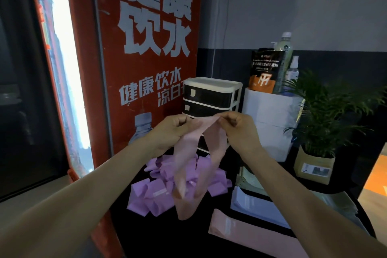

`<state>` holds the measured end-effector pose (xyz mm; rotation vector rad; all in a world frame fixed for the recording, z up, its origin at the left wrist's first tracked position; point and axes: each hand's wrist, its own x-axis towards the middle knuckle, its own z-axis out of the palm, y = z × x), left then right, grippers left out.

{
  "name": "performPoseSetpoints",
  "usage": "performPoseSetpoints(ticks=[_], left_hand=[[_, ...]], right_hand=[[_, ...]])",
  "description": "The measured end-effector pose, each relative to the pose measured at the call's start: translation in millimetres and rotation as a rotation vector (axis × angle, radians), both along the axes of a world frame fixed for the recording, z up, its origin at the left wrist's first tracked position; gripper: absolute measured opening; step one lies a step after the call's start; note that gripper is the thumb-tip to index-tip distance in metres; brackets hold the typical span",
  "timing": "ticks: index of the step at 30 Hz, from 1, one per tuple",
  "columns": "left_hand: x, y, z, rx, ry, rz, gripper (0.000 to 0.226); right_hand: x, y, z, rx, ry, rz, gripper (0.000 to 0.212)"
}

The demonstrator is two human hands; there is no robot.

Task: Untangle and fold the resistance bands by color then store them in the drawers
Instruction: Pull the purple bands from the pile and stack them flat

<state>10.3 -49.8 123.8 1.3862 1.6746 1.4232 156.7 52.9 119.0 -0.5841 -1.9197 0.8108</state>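
1. Left hand (171, 130) and right hand (238, 125) pinch a thin, matte pink resistance band (188, 165), its loop drooping.
2. Crumpled purple bands (150, 192) heaped below, before the plastic drawer unit (211, 94).

A red vending cabinet (146, 58) with large white lettering stands left of a dark counter (167, 236), backed by a grey-over-black wall (303, 16), beside a potted palm (326, 115).

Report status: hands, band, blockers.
Left hand and right hand both pinch the pink band, held up over the purple pile. Drawers shut. Nothing in the way.
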Motion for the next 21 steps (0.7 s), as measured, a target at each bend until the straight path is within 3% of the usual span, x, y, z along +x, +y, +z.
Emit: performPoseSetpoints(ticks=[3,5,12,17,21], left_hand=[[1.6,-3.1,0.7,-0.076,-0.193,-0.14,0.016],[0.1,-3.0,-3.7,-0.104,-0.225,-0.192,0.007],[-11.0,-0.5,-7.1,0.072,-0.371,-0.084,0.013],[-4.8,9.1,-2.4,0.062,-0.215,-0.059,0.013],[2.7,16.1,-0.3,0.083,-0.15,-0.062,0.013]], right_hand=[[-2.1,1.1,2.4,0.015,0.007,-0.053,0.021],[-2.6,2.4,3.1,-0.026,0.027,-0.088,0.022],[7.0,4.1,-4.4,-0.103,0.007,0.007,0.016],[7.1,-8.2,3.3,-0.108,-0.04,0.234,0.025],[-3.0,-10.3,8.2,0.081,-0.123,0.135,0.016]])
